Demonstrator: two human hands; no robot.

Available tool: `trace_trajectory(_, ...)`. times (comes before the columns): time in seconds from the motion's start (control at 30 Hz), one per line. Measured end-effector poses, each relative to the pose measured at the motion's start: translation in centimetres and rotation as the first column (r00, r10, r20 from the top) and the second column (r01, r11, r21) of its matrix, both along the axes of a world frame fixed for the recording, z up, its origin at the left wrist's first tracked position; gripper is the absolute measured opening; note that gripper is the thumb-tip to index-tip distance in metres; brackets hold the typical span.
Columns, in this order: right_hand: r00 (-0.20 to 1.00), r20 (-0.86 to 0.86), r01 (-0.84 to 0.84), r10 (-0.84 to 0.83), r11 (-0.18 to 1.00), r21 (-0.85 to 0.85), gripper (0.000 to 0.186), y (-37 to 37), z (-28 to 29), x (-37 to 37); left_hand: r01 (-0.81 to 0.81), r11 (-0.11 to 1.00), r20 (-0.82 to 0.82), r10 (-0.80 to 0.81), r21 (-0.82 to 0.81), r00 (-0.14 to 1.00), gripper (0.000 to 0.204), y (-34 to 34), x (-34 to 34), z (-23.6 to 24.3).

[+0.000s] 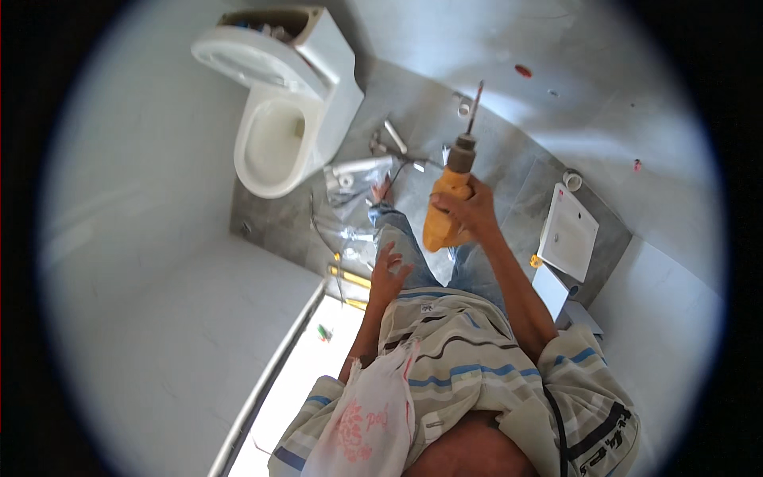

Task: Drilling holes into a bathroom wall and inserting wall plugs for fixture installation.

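beige shirt (485,338) | blue, dark stripes (469,370) | short sleeves (574,367) | blue jeans (474,277)

We have the toilet (332,111) ahead on our left and the basin (568,228) on the floor (509,187) at our right. Between them, our right hand (474,208) holds the drill (451,186) above the floor.

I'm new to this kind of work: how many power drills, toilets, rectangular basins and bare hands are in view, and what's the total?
Power drill: 1
Toilet: 1
Rectangular basin: 1
Bare hands: 2 (left hand, right hand)
Total: 5
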State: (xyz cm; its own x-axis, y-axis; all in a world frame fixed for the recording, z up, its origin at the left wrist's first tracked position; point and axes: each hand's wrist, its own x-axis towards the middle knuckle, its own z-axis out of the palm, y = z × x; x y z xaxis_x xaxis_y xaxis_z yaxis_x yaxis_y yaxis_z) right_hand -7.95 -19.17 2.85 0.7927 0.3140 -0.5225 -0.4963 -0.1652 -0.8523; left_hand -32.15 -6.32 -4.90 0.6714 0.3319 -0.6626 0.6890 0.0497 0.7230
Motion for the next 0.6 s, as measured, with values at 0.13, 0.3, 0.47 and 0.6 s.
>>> trace_trajectory(0.13,0.996,-0.085,-0.005,-0.002,0.997,-0.077,0.037,-5.1,-3.2,-1.1,0.045,0.952,-0.193,0.015,0.302,0.981,0.06,-4.0,-8.3,-1.5)
trace_trajectory(0.3,0.994,-0.109,-0.028,0.023,0.999,-0.039,0.04,-7.2,-7.4,-4.1,-0.276,0.941,-0.239,0.319,0.199,0.917,0.05,-6.6,-15.9,-3.8)
trace_trajectory(0.47,0.984,-0.151,-0.094,0.096,0.995,0.02,0.045,-5.1,-14.3,-5.1,-0.503,0.849,-0.277,0.529,0.165,0.802,0.031,-4.3,-22.5,-16.8)
trace_trajectory(0.6,0.961,-0.113,-0.255,0.252,0.967,-0.009,0.049,-4.1,-26.1,-4.6,-0.525,0.837,-0.266,0.547,0.155,0.794,0.027,0.0,-27.6,-30.2)
